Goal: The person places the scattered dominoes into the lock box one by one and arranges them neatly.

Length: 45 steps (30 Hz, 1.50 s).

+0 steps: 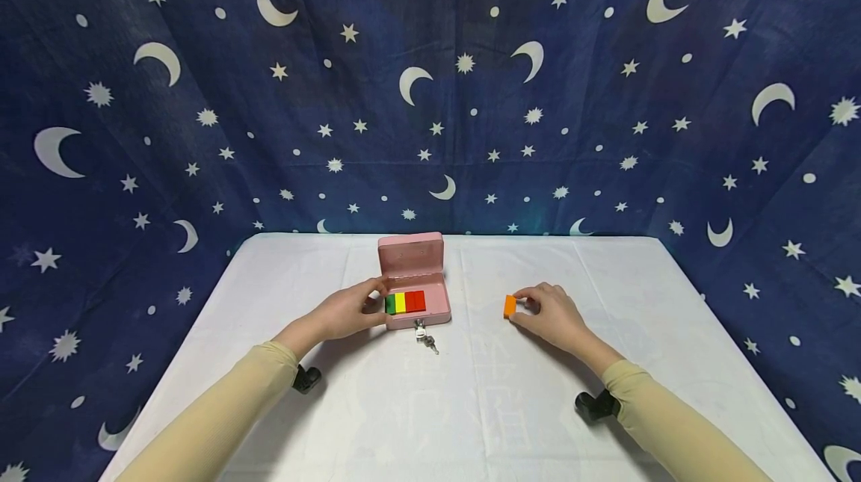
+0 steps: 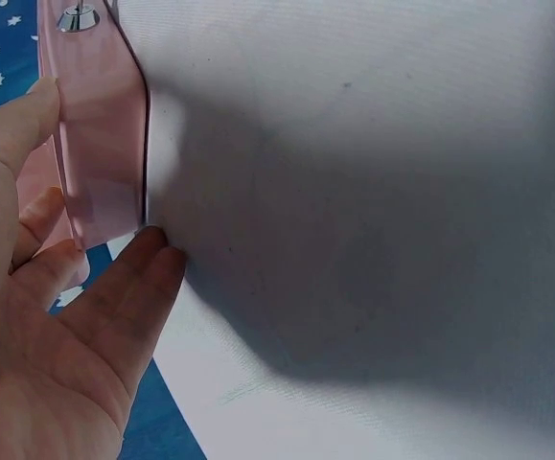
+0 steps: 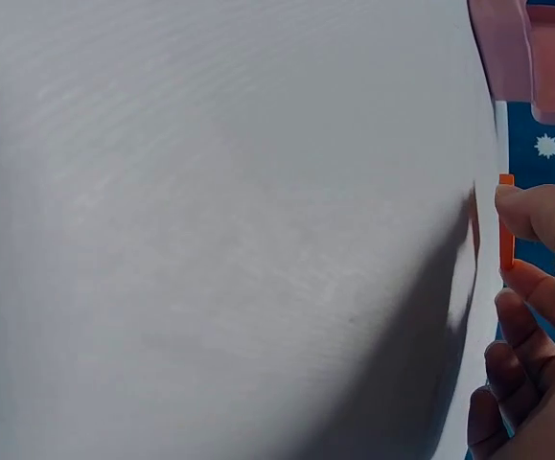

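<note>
A pink metal cash box (image 1: 437, 291) stands with its lid raised at the table's middle. Inside it lies a row of flat rectangular blocks: a green block (image 1: 390, 304), a yellow block (image 1: 400, 303) and red ones (image 1: 415, 301). My left hand (image 1: 344, 311) holds the box's left side, thumb at the front rim and fingers around the left end; the left wrist view shows the thumb (image 2: 35, 113) on the rim. Right of the box, my right hand (image 1: 554, 319) pinches an orange rectangular block (image 1: 510, 307) between thumb and fingers. The right wrist view shows that block (image 3: 506, 244) edge-on.
A small lock (image 1: 420, 331) with keys (image 1: 430, 344) hangs at the box's front. White cloth (image 1: 471, 407) covers the table. Behind and beside it hangs a dark blue curtain (image 1: 471, 41) with moons and stars. A black wrist mount (image 1: 306, 379) is on each forearm.
</note>
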Tool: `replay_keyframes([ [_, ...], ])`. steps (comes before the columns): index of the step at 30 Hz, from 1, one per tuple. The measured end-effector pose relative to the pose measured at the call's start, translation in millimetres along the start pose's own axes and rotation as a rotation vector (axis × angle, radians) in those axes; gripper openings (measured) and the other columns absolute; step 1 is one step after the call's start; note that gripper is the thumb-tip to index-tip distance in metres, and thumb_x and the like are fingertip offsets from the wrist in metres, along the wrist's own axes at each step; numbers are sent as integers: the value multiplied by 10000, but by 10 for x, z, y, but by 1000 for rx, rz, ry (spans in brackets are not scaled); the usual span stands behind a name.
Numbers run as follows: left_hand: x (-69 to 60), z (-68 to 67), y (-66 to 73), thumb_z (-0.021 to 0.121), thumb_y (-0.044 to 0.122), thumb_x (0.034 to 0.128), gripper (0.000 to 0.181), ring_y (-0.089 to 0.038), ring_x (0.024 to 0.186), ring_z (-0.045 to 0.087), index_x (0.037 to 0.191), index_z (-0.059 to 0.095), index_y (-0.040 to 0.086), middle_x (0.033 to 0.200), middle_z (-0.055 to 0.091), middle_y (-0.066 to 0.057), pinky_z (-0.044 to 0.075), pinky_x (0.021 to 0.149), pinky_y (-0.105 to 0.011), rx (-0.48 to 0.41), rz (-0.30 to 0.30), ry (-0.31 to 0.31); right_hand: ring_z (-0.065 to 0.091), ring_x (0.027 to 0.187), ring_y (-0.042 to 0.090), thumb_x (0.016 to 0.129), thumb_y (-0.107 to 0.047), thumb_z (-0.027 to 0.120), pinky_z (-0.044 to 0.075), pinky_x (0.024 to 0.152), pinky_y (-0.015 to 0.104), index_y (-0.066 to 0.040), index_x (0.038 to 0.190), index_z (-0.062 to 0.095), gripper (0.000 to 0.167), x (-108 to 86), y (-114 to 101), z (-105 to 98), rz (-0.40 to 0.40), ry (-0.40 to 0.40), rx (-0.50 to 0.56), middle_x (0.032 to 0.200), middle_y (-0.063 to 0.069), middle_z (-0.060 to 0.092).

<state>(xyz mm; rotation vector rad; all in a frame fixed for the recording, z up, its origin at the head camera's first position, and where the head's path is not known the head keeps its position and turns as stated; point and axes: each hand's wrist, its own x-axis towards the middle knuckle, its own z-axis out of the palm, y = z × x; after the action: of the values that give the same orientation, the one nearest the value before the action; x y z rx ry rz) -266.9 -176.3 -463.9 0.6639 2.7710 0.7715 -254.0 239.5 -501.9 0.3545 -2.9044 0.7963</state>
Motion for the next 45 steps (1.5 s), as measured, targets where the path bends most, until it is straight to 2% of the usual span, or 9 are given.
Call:
replay_keyframes([
  [21, -13, -17, 1, 750, 403, 915, 422, -215, 1130, 654, 1204, 574, 150, 1586, 414, -74, 504, 979, -444, 1, 23, -2, 472, 848, 208, 838, -366, 821, 372, 743, 359, -160, 1158, 738, 389, 69, -140, -58, 5, 4, 61, 914, -2, 598],
  [34, -2, -15, 2, 755, 398, 912, 422, -212, 1150, 651, 1206, 574, 155, 1583, 419, -52, 498, 997, -431, -1, 10, -9, 464, 860, 206, 841, -400, 813, 362, 740, 362, -172, 1183, 733, 419, 131, -237, -56, 3, -7, 78, 931, 0, 608],
  [45, 6, -3, -9, 753, 406, 913, 426, -207, 1154, 649, 1214, 574, 164, 1564, 444, -44, 499, 997, -433, 7, -3, -11, 474, 881, 205, 842, -394, 808, 376, 761, 362, -171, 1190, 732, 420, 187, -352, -39, -31, 1, 94, 927, -28, 595],
])
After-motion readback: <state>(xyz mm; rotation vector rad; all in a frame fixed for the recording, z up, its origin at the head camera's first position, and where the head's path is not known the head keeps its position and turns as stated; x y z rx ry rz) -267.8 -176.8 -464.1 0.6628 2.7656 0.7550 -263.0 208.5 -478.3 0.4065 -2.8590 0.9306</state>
